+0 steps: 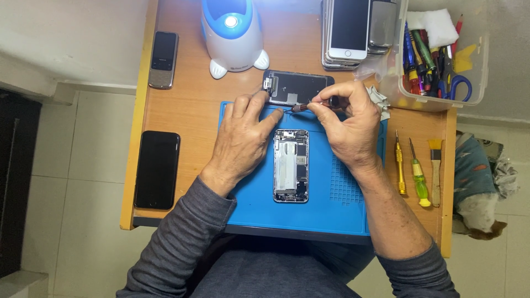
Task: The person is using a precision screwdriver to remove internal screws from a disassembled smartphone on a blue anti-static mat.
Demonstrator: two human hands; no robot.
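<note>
Fingers [326, 104] of our right hand [348, 127] pinch a small screwdriver [309, 106]; left hand [243, 138] steadies its tip, twelve o'clock of the opened phone [291, 165]. Slipping could gouge the detached screen [295, 87].

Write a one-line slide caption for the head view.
Both hands, left hand and right hand, work a small screwdriver above an opened phone on a blue mat.
</note>
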